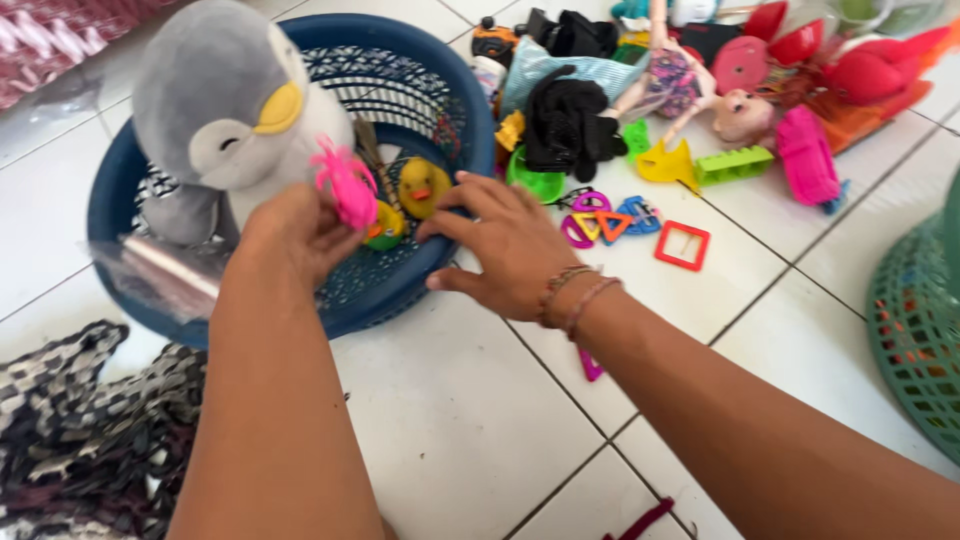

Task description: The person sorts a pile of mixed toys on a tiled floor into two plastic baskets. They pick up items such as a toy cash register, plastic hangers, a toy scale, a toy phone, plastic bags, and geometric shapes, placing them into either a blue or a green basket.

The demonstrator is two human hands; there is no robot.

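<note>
Pink toy: a small bright pink spiky rubbery toy (345,185) was pinched at the fingertips of the left hand (290,235), held just above the inside of the basket, in front of the plush penguin's belly.
Left hand: it reached in over the near rim, fingers gathered together around the pink toy, back of the hand toward the camera.
Right hand: the right hand (505,245) lay flat over the basket's right rim, fingers spread and pointing left toward the yellow duck; beaded bracelets (575,298) circled its wrist.
Basket: a round dark blue plastic basket with latticed walls (440,60) stood on the white tiled floor (450,420).
Inside the basket: a grey and white plush penguin with a yellow beak (225,105) stood upright at the left; a small yellow rubber duck (424,186) sat near the right hand's fingertips, and a green and yellow round toy (385,228) lay just beside the pink toy.
Just right of the basket: flat plastic shape frames lay on the tiles, a pink, orange and blue cluster (605,218) and a red square frame (683,245) apart from it.
Further back: a heap of toys held a black cloth piece (570,125), a doll lying on its back (700,95) and a green toy brick (733,165).
Edges: a green lattice basket (915,340) showed at the right, and a black and white woven cloth (90,420) at lower left.
</note>
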